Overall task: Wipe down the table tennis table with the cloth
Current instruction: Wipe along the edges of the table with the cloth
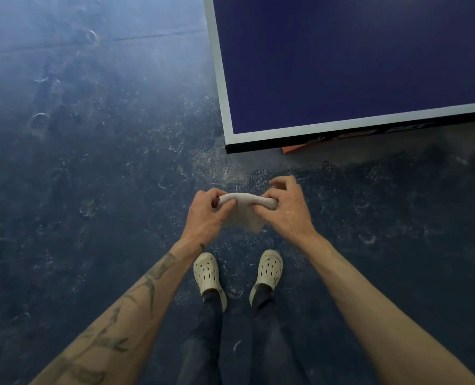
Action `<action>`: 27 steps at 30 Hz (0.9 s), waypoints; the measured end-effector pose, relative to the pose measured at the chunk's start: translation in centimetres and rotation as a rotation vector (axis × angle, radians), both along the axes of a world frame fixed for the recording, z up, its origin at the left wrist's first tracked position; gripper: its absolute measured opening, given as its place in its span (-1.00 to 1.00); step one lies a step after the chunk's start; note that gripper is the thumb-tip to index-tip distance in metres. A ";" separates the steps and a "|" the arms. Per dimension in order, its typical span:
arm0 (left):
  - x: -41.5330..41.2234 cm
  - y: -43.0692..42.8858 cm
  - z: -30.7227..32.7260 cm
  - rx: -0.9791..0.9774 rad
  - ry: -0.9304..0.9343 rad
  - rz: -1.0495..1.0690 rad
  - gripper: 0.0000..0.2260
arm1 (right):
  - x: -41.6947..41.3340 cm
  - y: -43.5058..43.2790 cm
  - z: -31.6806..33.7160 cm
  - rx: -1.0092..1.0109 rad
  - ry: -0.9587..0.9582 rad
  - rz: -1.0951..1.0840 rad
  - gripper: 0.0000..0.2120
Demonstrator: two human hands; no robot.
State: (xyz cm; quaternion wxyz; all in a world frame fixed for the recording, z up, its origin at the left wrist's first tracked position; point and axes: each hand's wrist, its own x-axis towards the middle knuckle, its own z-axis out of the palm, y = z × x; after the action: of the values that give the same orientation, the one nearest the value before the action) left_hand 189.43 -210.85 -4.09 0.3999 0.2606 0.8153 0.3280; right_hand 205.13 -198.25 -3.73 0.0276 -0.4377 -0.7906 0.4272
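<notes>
Hands around rolled, soft cloth

Dim, cool blue cast overall. Brightest zone at upper left of frame: pale haze over floor, fading darker toward lower left and right edge. Scuffs catch light as whitish flecks. Table top evenly lit, no glare. No hard shadows. Wide-angle bend: table edges splay, forearms stretched at bottom corners. Slight softness throughout; cloth texture smeared.

Scuffed dark blue floor is holding up a navy white-edged table tennis table, with cream perforated clogs standing near its corner.
</notes>
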 end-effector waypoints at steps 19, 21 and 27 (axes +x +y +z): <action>-2.6 1.0 2.2 0.107 -0.429 0.391 -0.58 | -6.6 -3.6 -0.2 -0.293 0.170 -0.448 -0.97; -2.4 1.0 2.3 0.128 -0.421 0.372 -0.59 | -7.3 -4.0 0.1 -0.401 0.204 -0.403 -0.81; -2.8 0.2 1.8 0.170 -0.426 0.354 -0.55 | -7.8 -4.4 0.5 -0.376 0.200 -0.303 -0.91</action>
State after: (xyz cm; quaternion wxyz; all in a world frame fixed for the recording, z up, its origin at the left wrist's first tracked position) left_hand 186.68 -210.64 -2.29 0.4753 0.0721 0.7153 0.5072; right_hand 197.33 -202.61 -3.21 0.0875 -0.5044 -0.6161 0.5986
